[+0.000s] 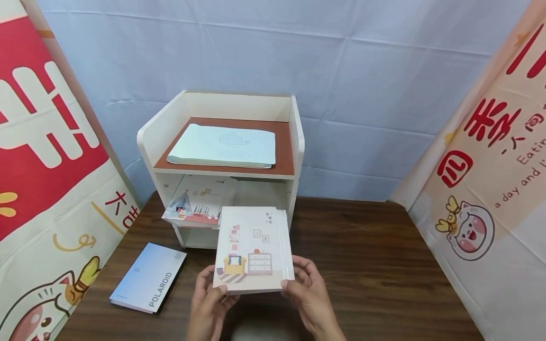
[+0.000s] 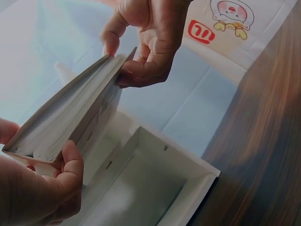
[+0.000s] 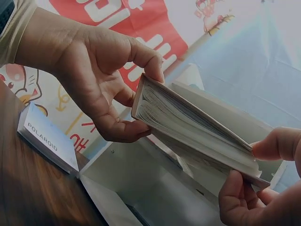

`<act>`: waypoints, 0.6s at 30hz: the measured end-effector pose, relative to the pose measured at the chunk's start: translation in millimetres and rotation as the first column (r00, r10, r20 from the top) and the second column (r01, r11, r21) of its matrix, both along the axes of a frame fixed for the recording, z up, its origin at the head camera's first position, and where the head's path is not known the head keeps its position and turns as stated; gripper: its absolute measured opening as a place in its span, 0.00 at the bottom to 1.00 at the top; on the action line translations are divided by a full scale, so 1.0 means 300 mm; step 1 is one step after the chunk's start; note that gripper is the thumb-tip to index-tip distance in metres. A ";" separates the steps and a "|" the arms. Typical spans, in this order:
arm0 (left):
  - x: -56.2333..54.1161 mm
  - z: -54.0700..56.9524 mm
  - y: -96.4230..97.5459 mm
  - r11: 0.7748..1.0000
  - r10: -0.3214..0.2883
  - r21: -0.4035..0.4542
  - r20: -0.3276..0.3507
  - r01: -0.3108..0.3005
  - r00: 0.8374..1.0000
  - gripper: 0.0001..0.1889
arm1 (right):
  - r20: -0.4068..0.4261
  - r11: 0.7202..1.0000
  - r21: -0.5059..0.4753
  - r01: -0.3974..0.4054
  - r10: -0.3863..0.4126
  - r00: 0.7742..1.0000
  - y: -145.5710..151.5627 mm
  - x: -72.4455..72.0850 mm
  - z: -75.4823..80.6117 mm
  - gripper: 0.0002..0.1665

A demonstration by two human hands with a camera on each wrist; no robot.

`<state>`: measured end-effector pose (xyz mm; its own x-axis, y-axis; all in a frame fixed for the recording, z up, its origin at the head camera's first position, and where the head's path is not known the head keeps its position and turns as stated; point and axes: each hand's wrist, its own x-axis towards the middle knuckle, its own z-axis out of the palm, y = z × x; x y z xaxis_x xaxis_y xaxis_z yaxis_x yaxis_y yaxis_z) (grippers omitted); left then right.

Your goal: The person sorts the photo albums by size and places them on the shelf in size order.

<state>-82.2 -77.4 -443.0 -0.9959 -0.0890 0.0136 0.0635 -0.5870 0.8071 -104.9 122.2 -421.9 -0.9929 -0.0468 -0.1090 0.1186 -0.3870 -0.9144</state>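
A thick white photo album point(image 1: 251, 246) with a drawn yellow armchair and a chest of drawers on its cover is held in front of the shelf. My left hand point(image 1: 210, 300) grips its near left corner, thumb on top and fingers beneath. At the near right corner my right hand point(image 1: 309, 296) pinches it the same way. Both wrist views show the edges of many pages between the album's covers point(image 2: 70, 113) point(image 3: 197, 127). The album overlaps the front of the small white shelf point(image 1: 298, 142) in the head view.
On the shelf's brown top lies a pale blue book point(image 1: 226, 147) with a whale drawing. A similar illustrated album point(image 1: 204, 201) sticks out of the middle compartment. A blue-and-white POLAROID album point(image 1: 149, 277) lies on the dark wooden table point(image 1: 367, 265) at left. Printed cloths hang either side.
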 end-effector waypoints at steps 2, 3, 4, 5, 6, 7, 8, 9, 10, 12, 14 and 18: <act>-0.002 0.003 -0.006 1.000 0.006 -0.001 -0.016 -0.006 1.000 0.22 | -0.002 1.000 -0.007 -0.007 0.007 1.000 -0.005 -0.008 0.005 0.38; -0.003 0.004 -0.008 1.000 0.007 -0.002 -0.022 -0.007 1.000 0.22 | -0.002 1.000 -0.007 -0.010 0.010 1.000 -0.008 -0.012 0.007 0.38; -0.005 0.006 -0.010 1.000 0.007 -0.004 -0.025 -0.007 1.000 0.22 | -0.003 1.000 -0.006 -0.011 0.011 1.000 -0.009 -0.015 0.009 0.38; -0.006 0.008 -0.011 1.000 0.007 -0.007 -0.027 -0.007 1.000 0.22 | -0.001 1.000 -0.006 -0.011 0.011 1.000 -0.011 -0.018 0.011 0.38; -0.009 0.011 -0.012 1.000 0.008 -0.011 -0.029 -0.008 1.000 0.21 | -0.002 1.000 -0.007 -0.012 0.012 1.000 -0.012 -0.022 0.013 0.38; -0.012 0.013 -0.012 1.000 0.009 -0.019 -0.030 -0.009 1.000 0.21 | -0.002 1.000 -0.006 -0.011 0.011 1.000 -0.013 -0.025 0.014 0.38; -0.016 0.016 -0.013 1.000 0.008 -0.026 -0.029 -0.008 1.000 0.21 | -0.003 1.000 -0.004 -0.010 0.010 1.000 -0.014 -0.029 0.015 0.38; -0.020 0.018 -0.013 0.999 0.007 -0.032 -0.029 -0.008 1.000 0.21 | -0.004 1.000 -0.004 -0.009 0.009 1.000 -0.015 -0.032 0.016 0.37; -0.023 0.021 -0.013 0.999 0.008 -0.036 -0.026 -0.009 1.000 0.20 | -0.004 1.000 -0.005 -0.008 0.008 1.000 -0.016 -0.036 0.016 0.37; -0.031 0.027 -0.013 0.999 0.013 -0.041 -0.017 -0.014 1.000 0.20 | -0.007 1.000 -0.012 -0.006 0.006 1.000 -0.018 -0.044 0.017 0.37; -0.038 0.032 -0.012 0.999 0.022 -0.037 -0.002 -0.022 1.000 0.20 | -0.011 1.000 -0.022 -0.005 0.005 1.000 -0.018 -0.051 0.017 0.37; -0.054 0.040 -0.007 0.998 0.046 -0.032 0.020 -0.045 0.999 0.19 | -0.019 0.999 -0.047 0.004 -0.005 1.000 -0.019 -0.065 0.017 0.37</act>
